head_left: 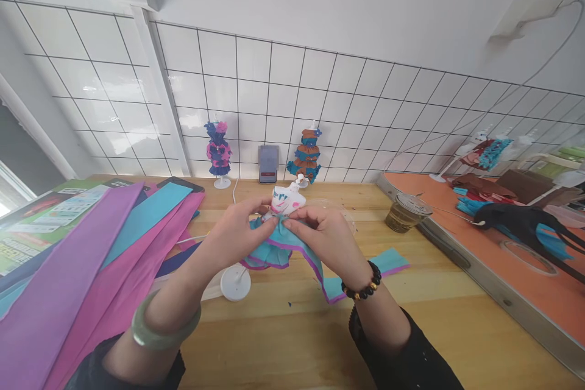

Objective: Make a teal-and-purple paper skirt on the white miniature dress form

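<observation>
A small white mannequin [286,201] on a stand leans at the middle, with pink and blue marks on its bodice. Teal crepe strip with a purple edge [301,247] is gathered round its waist, and its loose end trails right across the table. My left hand [244,228] pinches the gathered teal strip at the mannequin's left side. On the other side my right hand [322,231] grips the same strip, thumb and fingers pressed together near the waist. The round white stand base [235,283] shows below my left hand.
Purple, teal and pink strips [95,256] cover the left side. Two dressed mannequins [219,152] and a phone [269,164] stand by the tiled wall. At right are a cup of dark liquid [406,213], an orange surface [420,186] and black scissors [512,219].
</observation>
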`<state>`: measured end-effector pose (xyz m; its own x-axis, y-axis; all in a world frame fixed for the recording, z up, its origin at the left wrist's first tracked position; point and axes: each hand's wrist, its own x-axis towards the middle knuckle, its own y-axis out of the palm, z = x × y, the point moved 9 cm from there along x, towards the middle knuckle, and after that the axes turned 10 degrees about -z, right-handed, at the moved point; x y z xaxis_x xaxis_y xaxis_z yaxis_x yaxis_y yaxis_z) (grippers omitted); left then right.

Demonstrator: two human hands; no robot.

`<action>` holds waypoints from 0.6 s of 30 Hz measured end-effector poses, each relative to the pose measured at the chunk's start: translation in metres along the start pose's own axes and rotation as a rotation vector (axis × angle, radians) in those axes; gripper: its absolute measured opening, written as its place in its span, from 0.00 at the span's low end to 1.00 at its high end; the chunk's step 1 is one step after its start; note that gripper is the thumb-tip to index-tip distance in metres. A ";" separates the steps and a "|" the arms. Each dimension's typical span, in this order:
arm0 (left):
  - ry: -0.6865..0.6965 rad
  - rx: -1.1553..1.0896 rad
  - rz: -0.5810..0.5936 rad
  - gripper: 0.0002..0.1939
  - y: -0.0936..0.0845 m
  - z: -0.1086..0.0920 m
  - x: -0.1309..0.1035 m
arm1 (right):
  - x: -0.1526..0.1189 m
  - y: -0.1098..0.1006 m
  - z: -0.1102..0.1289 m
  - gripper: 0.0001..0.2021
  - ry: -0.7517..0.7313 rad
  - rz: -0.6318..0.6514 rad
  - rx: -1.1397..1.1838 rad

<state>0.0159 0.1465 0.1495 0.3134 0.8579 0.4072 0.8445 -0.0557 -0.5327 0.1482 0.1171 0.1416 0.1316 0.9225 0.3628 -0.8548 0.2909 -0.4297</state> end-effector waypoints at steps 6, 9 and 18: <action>0.001 -0.016 0.012 0.13 0.001 -0.003 -0.001 | 0.000 -0.003 0.002 0.09 -0.015 -0.048 -0.040; -0.004 -0.015 0.005 0.13 0.001 -0.002 -0.001 | 0.001 -0.002 0.002 0.09 -0.012 -0.043 -0.014; 0.009 0.006 -0.005 0.12 0.002 -0.001 -0.001 | 0.001 -0.002 -0.002 0.11 0.019 -0.060 0.022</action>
<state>0.0176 0.1449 0.1490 0.3133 0.8535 0.4164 0.8434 -0.0486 -0.5351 0.1509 0.1186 0.1409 0.1924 0.9083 0.3716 -0.8560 0.3405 -0.3890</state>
